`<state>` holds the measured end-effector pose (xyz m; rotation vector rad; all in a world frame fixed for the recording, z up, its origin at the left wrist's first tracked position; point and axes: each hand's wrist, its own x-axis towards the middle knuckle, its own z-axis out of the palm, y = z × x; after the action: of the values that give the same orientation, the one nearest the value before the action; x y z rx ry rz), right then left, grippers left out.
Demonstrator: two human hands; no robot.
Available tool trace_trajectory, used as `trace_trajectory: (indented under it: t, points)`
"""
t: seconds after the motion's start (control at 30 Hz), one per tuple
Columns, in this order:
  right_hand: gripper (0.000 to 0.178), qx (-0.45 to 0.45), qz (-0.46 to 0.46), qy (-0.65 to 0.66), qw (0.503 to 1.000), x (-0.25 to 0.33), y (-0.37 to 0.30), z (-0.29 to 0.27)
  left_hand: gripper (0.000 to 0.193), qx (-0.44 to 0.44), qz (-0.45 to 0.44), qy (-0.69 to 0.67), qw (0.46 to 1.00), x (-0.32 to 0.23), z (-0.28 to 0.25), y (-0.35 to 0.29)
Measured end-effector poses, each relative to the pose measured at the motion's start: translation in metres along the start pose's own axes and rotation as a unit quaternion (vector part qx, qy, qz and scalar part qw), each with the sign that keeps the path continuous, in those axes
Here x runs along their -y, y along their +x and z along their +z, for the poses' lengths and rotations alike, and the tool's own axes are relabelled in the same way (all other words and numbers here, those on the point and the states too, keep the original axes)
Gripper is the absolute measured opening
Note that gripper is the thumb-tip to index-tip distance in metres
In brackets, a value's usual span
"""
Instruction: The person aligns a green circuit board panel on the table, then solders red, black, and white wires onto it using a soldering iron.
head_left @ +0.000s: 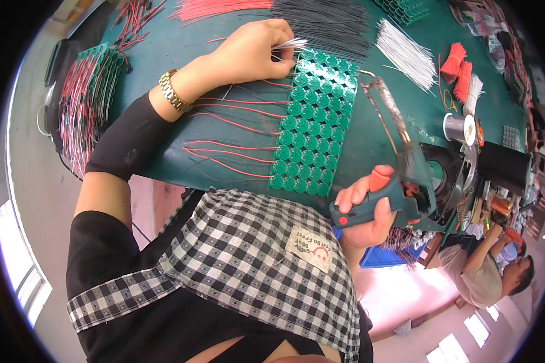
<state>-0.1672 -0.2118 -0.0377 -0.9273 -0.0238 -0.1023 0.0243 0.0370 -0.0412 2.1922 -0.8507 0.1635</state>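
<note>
white wires (pixel 292 43) pinched in left hand (pixel 248 51) fingers above green panel (pixel 312 121).

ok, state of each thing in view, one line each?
left hand: pinching white wires at the panel's top edge
right hand: gripping soldering gun
soldering gun: lifted, tip near panel's top right
green panel: flat on mat, red wires attached on left
solder spool: on the mat

The person wears a black short-sleeved top under a black-and-white checked apron (pixel 254 254), which carries a small pale sewn-on label (pixel 309 248) with red markings. A separate black arm sleeve (pixel 127 142) covers the left forearm from elbow to wrist. A gold-coloured metal link wristwatch (pixel 173 91) circles the left wrist.
</note>
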Motion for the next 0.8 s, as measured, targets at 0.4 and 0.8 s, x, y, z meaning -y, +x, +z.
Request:
trace_trajectory:
  t: [0.4,0.8]
  points:
    - [0.043,0.032,0.034,-0.01,0.999,-0.019,0.023,0.015,0.009,0.018,-0.041,-0.02,0.999,0.003,0.004,0.015]
    - [0.036,0.027,0.025,-0.094,0.995,-0.021,0.028,0.018,0.009,0.023,-0.033,-0.029,0.999,0.003,0.009,0.022]
